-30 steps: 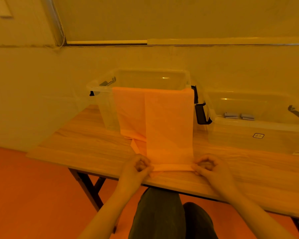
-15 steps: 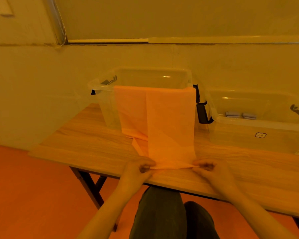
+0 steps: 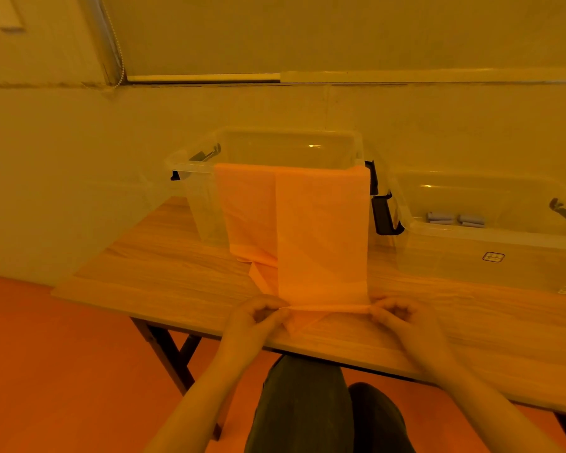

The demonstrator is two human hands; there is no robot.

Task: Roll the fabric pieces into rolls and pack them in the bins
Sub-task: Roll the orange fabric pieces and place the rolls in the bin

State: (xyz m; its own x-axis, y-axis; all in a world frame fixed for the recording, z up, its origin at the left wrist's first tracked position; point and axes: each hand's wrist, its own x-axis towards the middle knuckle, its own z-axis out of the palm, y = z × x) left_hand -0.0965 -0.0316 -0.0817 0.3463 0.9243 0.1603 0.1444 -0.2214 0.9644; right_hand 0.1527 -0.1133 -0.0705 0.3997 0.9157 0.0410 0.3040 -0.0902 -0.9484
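Observation:
An orange fabric piece (image 3: 321, 230) hangs over the front rim of a clear plastic bin (image 3: 193, 165) and runs down onto the wooden table (image 3: 164, 273). Its near end lies close to the table's front edge, turned over into a narrow fold. My left hand (image 3: 258, 317) pinches the left end of that fold and my right hand (image 3: 396, 313) pinches the right end. A second clear bin (image 3: 471, 253) stands to the right with two small grey fabric rolls (image 3: 455, 219) inside.
Black latch handles (image 3: 381, 210) stick out between the two bins. A pale wall rises right behind the bins. The table's dark legs (image 3: 174, 351) stand on an orange floor, and my dark trouser knees (image 3: 307, 403) are under the front edge.
The fabric's near end has been turned over and lifted slightly off the table, and both hands have shifted a little along with it while still pinching its corners.

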